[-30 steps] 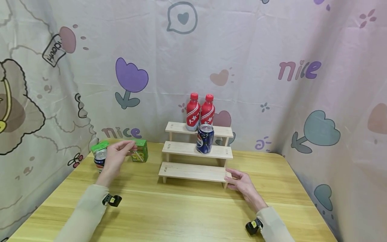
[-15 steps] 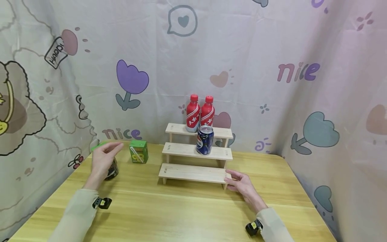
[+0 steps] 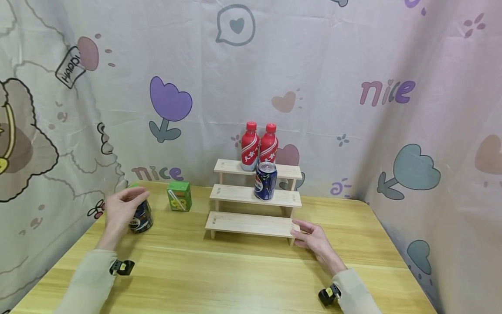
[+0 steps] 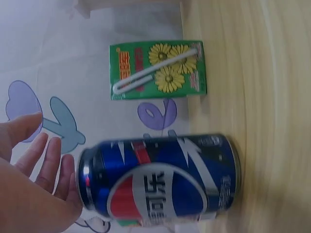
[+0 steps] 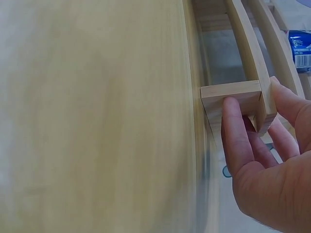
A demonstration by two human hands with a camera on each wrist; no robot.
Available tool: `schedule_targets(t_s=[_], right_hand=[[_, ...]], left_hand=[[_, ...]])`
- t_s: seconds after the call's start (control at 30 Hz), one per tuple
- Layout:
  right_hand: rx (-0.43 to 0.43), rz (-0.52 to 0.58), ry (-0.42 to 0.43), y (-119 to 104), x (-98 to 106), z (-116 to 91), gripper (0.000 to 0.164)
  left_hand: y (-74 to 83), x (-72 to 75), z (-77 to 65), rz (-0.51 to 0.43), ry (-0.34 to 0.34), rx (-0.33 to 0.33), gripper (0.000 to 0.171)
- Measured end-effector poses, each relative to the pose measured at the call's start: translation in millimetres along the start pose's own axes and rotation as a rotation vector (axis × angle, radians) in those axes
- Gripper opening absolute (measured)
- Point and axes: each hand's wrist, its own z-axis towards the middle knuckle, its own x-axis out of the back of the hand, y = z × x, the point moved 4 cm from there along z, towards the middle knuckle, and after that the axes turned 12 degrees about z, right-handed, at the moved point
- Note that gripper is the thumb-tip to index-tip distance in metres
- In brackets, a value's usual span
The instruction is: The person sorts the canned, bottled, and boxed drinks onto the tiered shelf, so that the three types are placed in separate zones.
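The left hand (image 3: 120,211) is at the top of the can (image 3: 142,219), thumb and fingers apart; contact cannot be confirmed. The can stands on the table (image 3: 219,279) near its left edge, toward the back left corner. Expected handling: rigid but thin-walled, smooth, somewhat slippery; heavier if full, easily dented if not. Grasp the upper side wall, thumb opposing fingers. To its right, near the back edge, stands the juice box (image 3: 179,197). Further right, the rack (image 3: 235,192) carries two bottles (image 3: 250,152) and a second can (image 3: 266,181). The right hand (image 3: 313,242) pinches the lowest board (image 3: 247,223) at its right end, thumb above, fingers below.
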Motion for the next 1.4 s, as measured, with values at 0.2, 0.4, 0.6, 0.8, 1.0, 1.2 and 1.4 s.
schedule_targets(t_s=[0.2,0.4,0.6,0.8,1.0,1.2,1.4], right_hand=[[0.004,0.007,0.006,-2.2,-1.5,-0.5,0.052],[0.008,0.013,0.008,-1.7,-1.3,0.5,0.052],[0.009,0.017,0.006,-0.4,-1.1,1.1,0.051],[0.003,0.017,0.003,-1.1,-1.1,0.4,0.052],[-0.001,0.017,0.009,-2.8,-1.7,-2.4,0.053],[-0.003,0.014,0.01,-1.7,-0.4,-0.9,0.054],[-0.007,0.02,0.012,-0.8,-0.4,1.0,0.054]], left_hand=[[-12.7,8.9,2.9,0.153,0.005,0.052,0.051],[-21.2,11.1,1.7,0.119,-0.064,0.034,0.061],[-28.2,10.6,1.6,0.123,-0.119,-0.025,0.07],[-35.7,9.2,4.2,0.233,-0.183,-0.011,0.081],[-40.9,5.3,7.0,0.26,-0.3,-0.001,0.101],[-45.1,-0.7,6.8,0.235,-0.354,-0.033,0.108],[-46.6,-3.4,6.5,0.247,-0.304,-0.005,0.11]])
